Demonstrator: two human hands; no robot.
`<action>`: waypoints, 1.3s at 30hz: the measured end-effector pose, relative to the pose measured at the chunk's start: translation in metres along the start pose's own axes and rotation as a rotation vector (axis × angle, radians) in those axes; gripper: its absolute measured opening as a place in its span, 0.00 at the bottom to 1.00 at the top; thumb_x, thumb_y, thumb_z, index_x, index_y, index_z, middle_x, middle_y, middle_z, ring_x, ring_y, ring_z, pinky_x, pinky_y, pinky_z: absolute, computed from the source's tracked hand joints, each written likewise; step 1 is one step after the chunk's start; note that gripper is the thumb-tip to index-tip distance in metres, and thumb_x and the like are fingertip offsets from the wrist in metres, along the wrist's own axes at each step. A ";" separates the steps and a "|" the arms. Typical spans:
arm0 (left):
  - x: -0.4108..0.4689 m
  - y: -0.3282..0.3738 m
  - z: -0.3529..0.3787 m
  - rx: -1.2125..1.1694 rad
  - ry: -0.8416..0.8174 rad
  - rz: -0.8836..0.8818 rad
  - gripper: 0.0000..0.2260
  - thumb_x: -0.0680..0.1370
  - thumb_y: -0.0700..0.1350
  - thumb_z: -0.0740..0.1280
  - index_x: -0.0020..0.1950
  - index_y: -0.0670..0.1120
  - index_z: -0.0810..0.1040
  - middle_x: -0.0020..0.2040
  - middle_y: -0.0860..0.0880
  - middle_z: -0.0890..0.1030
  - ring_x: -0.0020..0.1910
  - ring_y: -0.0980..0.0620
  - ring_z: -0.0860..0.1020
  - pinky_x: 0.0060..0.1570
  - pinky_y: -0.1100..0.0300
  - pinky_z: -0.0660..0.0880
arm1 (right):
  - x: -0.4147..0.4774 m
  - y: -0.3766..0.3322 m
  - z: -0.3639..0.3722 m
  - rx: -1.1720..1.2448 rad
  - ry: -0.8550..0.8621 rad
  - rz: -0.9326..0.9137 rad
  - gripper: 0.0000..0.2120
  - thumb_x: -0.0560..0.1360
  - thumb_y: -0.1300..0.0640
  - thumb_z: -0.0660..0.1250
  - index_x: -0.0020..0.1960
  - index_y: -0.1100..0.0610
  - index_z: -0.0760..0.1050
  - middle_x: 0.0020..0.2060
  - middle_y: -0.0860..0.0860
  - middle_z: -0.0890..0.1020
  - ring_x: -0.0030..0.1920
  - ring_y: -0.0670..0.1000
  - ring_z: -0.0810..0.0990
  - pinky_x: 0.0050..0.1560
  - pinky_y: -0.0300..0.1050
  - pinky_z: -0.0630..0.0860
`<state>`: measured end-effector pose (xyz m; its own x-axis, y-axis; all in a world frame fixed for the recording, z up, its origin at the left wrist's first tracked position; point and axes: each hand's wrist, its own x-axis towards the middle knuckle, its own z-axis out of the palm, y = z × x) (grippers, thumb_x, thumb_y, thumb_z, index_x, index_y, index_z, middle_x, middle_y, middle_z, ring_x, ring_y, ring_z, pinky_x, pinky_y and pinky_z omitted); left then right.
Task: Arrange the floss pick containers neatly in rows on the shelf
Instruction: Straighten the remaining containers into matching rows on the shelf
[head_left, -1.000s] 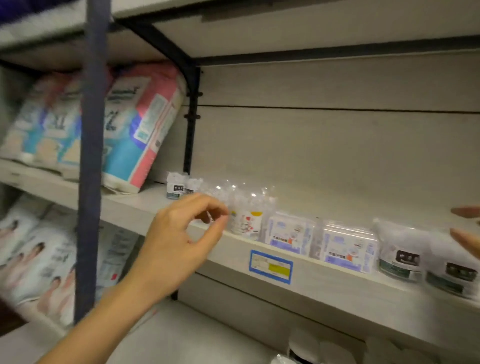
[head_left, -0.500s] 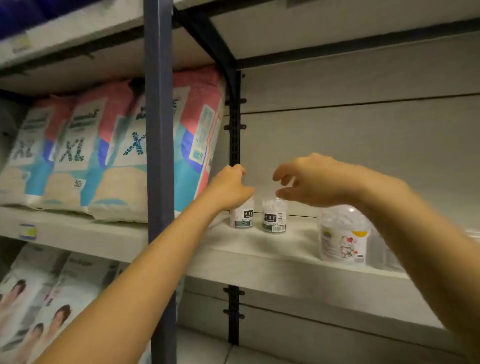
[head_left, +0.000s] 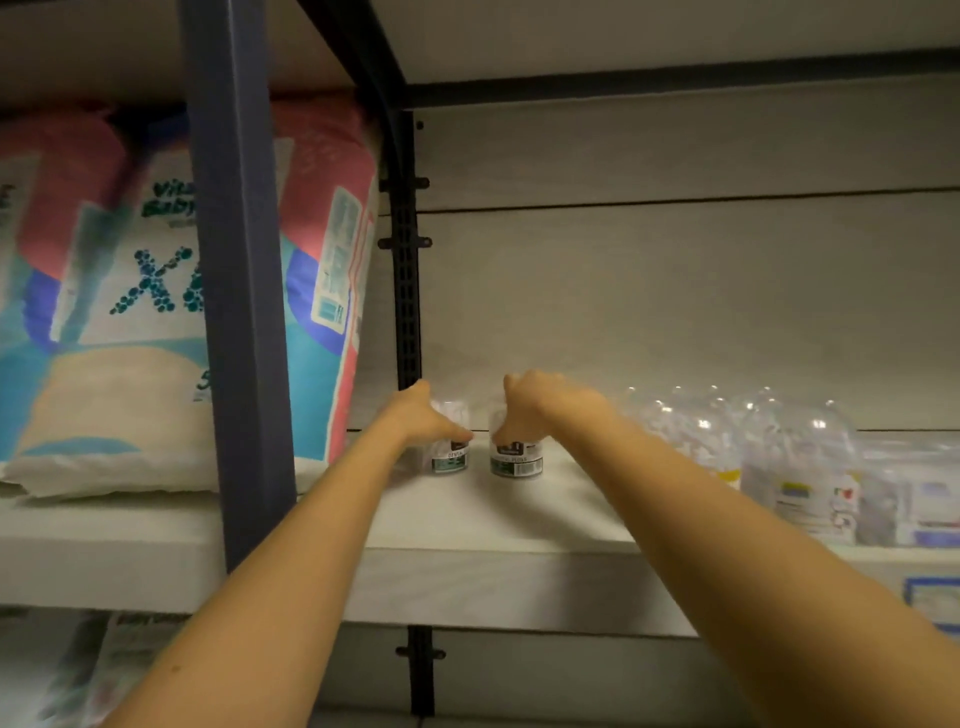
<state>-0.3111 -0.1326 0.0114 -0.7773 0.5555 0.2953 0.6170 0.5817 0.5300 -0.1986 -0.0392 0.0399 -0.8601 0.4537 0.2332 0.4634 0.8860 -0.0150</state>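
Two small clear floss pick containers with dark labels stand at the back left of the pale shelf (head_left: 467, 525). My left hand (head_left: 421, 415) grips the left container (head_left: 451, 457) from its left side and top. My right hand (head_left: 540, 410) wraps over the top of the right container (head_left: 515, 462). A gap of a few centimetres separates the two containers. Both arms reach in from below. To the right stand several larger clear tubs (head_left: 800, 467) with colourful labels.
A dark blue upright post (head_left: 239, 291) stands in front at left. Large diaper packs (head_left: 130, 291) fill the shelf bay to the left. A black slotted rail (head_left: 408, 291) runs up the back wall. A blue price tag (head_left: 932, 597) sits on the shelf edge at right.
Both hands have dropped from above the two small containers onto them and now hold one each. The camera has moved closer to the shelf.
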 end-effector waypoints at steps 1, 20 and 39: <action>-0.002 0.002 -0.002 -0.012 0.000 0.001 0.37 0.69 0.51 0.74 0.71 0.42 0.61 0.68 0.43 0.69 0.64 0.43 0.71 0.56 0.54 0.71 | -0.003 -0.001 -0.001 0.001 0.014 0.003 0.25 0.73 0.53 0.68 0.66 0.61 0.67 0.61 0.59 0.75 0.60 0.60 0.75 0.49 0.48 0.73; -0.188 0.175 0.004 -0.703 0.084 0.562 0.26 0.54 0.56 0.72 0.50 0.58 0.71 0.45 0.59 0.80 0.43 0.64 0.80 0.35 0.68 0.74 | -0.267 0.191 -0.109 0.193 0.362 -0.052 0.40 0.57 0.33 0.61 0.68 0.42 0.63 0.64 0.44 0.71 0.46 0.41 0.75 0.46 0.37 0.73; -0.237 0.367 0.126 -0.615 0.153 0.460 0.32 0.55 0.58 0.72 0.58 0.54 0.74 0.48 0.57 0.81 0.45 0.64 0.77 0.39 0.71 0.71 | -0.319 0.446 -0.110 0.353 0.298 -0.186 0.36 0.57 0.33 0.63 0.65 0.37 0.63 0.57 0.36 0.70 0.47 0.41 0.77 0.40 0.34 0.75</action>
<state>0.1149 0.0240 0.0358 -0.4959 0.5470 0.6745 0.7371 -0.1456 0.6599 0.3057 0.2010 0.0659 -0.7989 0.2834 0.5304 0.1629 0.9510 -0.2628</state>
